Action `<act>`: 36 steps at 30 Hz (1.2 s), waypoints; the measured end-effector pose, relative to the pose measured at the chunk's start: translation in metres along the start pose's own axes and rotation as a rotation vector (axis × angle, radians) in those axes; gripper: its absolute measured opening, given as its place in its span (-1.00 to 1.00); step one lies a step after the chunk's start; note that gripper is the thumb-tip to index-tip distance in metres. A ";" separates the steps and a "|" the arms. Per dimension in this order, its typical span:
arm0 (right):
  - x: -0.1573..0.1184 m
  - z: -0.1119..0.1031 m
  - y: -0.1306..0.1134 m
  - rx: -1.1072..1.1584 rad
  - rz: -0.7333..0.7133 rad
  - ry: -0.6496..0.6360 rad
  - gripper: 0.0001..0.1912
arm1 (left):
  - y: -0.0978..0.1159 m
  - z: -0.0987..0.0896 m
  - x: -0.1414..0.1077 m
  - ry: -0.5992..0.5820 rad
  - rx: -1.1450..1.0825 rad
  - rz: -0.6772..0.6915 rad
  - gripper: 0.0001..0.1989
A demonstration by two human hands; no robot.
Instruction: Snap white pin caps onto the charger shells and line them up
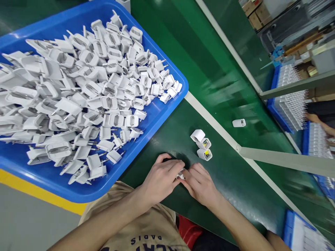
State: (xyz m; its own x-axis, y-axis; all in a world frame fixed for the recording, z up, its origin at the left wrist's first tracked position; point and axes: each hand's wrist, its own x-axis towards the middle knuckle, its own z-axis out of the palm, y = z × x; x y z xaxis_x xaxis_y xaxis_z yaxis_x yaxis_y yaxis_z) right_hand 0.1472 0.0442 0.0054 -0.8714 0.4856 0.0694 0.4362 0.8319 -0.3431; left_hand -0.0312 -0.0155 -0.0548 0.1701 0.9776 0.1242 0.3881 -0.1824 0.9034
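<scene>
My left hand (161, 177) and my right hand (201, 183) meet in front of my body, both with fingers pinched on one small white plastic piece (180, 174), mostly covered by the fingers. Just beyond them on the green table (162, 143) lie several white housings (204, 154) in a touching group, some showing yellow inside. To the left, a big blue tray (157, 129) holds a heap of white plug parts (112, 89) with metal pins. One more white housing (239, 122) lies apart, farther right, past the pale strip.
A pale metal bar (282, 160) runs to the right from the strip (214, 122). Blue trays of white parts (290, 94) stand at the right, with another person's arm (320, 123) near them. Cardboard boxes (258, 15) are at the upper right.
</scene>
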 end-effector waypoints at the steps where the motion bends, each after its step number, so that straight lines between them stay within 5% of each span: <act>1: 0.000 0.001 0.000 -0.012 -0.002 0.011 -0.78 | 0.000 0.001 0.000 0.000 0.003 0.004 -0.67; 7: -0.002 0.007 0.002 -0.063 -0.043 0.040 -0.76 | 0.000 0.000 0.003 0.035 0.002 0.039 -0.71; 16: 0.002 -0.004 -0.007 -0.089 0.002 0.009 -0.68 | 0.009 -0.027 0.007 -0.123 -0.038 -0.007 -0.83; 23: -0.012 -0.016 -0.011 -0.086 0.105 -0.029 -0.69 | 0.018 -0.012 0.011 -0.101 0.049 -0.069 -0.82; 28: -0.063 -0.024 -0.005 -0.225 0.275 0.017 -0.65 | 0.029 -0.009 -0.002 -0.099 0.082 0.023 -0.33; 32: -0.138 -0.051 0.018 -0.423 0.536 0.160 -0.51 | 0.025 -0.031 -0.029 -0.063 0.170 0.054 -0.60; 36: -0.194 -0.090 0.031 -0.642 0.779 0.291 -0.38 | 0.014 -0.071 -0.059 0.010 0.243 0.058 -0.60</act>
State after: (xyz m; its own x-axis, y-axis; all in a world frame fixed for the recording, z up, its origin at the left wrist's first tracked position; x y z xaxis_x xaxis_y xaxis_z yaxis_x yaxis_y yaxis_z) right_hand 0.3496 0.0003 0.0661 -0.2483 0.9229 0.2942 0.9643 0.2067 0.1655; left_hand -0.1001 -0.0682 -0.0204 0.1900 0.9656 0.1776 0.5844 -0.2566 0.7698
